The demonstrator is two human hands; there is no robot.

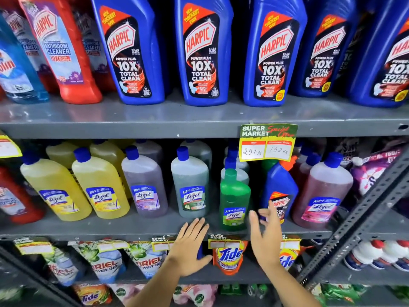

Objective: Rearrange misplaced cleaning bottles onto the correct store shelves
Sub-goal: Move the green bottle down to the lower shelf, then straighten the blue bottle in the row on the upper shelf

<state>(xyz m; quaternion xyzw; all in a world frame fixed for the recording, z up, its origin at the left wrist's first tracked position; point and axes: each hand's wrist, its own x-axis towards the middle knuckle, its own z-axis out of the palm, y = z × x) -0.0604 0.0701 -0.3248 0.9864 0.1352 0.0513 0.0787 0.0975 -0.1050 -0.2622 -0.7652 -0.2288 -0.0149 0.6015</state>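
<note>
A small green Lizol bottle (234, 199) stands upright at the front edge of the middle shelf (110, 228). Just right of it a small blue Harpic bottle (281, 187) with an orange cap stands among the Lizol bottles. My left hand (190, 247) hovers open, fingers spread, below and left of the green bottle, over the shelf edge. My right hand (264, 235) is open too, fingers apart, between the green bottle and the blue Harpic bottle, its fingertips in front of the Harpic label. Neither hand holds anything.
Large blue Harpic bottles (200, 52) fill the top shelf, with a red Harpic bathroom cleaner (64, 54) at its left. Yellow (99, 187), purple (145, 187), grey-green (191, 187) and pink (322, 193) Lizol bottles line the middle shelf. A price tag (267, 142) hangs above. Tide and Ariel pouches sit below.
</note>
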